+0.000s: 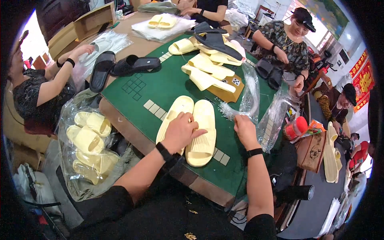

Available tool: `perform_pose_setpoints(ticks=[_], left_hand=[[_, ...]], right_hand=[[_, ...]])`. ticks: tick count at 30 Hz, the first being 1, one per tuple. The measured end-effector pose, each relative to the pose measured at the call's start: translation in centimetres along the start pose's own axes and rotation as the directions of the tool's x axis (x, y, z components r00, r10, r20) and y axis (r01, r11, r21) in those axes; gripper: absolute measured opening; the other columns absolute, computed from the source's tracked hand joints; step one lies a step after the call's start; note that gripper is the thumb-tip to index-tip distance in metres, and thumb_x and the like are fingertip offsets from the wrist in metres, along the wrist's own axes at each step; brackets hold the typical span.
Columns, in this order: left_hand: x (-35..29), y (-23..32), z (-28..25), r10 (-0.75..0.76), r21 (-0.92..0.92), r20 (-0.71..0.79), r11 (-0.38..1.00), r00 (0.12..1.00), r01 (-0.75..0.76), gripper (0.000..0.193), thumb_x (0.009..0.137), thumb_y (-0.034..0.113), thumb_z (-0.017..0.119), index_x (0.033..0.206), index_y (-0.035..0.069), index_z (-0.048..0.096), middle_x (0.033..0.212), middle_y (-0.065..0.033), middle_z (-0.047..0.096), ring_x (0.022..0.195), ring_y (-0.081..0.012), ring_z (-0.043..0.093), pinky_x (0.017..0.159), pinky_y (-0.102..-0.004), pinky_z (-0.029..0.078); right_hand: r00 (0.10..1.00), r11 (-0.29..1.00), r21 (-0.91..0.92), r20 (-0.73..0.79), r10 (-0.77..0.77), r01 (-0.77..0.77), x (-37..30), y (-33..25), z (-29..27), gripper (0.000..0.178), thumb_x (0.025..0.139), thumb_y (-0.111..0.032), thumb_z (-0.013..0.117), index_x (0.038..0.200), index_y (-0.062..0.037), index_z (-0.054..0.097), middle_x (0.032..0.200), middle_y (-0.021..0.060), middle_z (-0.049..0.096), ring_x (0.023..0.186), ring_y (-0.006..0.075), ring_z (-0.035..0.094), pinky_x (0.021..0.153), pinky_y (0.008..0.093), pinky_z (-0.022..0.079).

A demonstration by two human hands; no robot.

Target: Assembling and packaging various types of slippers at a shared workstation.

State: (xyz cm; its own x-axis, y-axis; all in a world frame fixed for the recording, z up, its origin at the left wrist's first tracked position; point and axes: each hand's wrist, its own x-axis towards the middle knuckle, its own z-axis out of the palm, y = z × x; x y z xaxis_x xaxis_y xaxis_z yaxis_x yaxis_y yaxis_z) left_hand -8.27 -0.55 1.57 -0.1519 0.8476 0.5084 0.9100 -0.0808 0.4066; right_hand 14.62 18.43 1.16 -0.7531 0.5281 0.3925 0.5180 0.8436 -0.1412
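Note:
Two pale yellow slippers lie side by side on the green table, toes away from me: the left slipper [182,104] and the right slipper [202,150]. My left hand [180,132] is closed over their straps, fingers curled at the left one and thumb lying across the right one. To the right, my right hand [245,130] is closed, its fingertips pinched together at the near edge of some thin clear plastic strands [229,111]. Whatever is between those fingertips is too small to make out. A clear plastic bundle [252,88] stretches away behind the strands.
More yellow slippers [204,78] are heaped ahead with a black slipper [219,45] on top. Black slippers [136,66] lie at the far left. Bagged yellow slippers [90,138] hang beside the table's left edge. A red-lidded jar [295,127] stands right. Other people work around the table.

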Motion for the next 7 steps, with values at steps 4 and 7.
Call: perform_pose_setpoints(ticks=[4,7], left_hand=[[3.3,-0.2,2.2,0.042,-0.036,0.027,0.998,0.999,-0.041,0.032,0.085,0.038,0.076,0.075,0.008,0.074,0.089,-0.0051,0.064,0.086,-0.026,0.06,0.076,-0.0386,0.052],[4.1,0.0,3.0,0.029,-0.034,0.077,0.999,0.997,-0.026,0.032,0.087,0.039,0.074,0.077,0.008,0.075,0.092,-0.0068,0.066,0.09,-0.0269,0.062,0.079,-0.0396,0.052]], right_hand=[[0.978,0.969,0.156,-0.046,0.201,-0.192,-0.7,0.3,-1.8,0.009,0.086,-0.006,0.066,0.094,-0.004,0.061,0.085,0.0152,0.065,0.083,0.0331,0.065,0.07,0.0438,0.053],[0.888,0.787,0.469,-0.015,0.46,-0.401,-1.1,0.9,-3.8,0.015,0.089,-0.009,0.069,0.103,-0.0053,0.065,0.098,0.0197,0.07,0.094,0.0272,0.07,0.078,0.0443,0.054]])
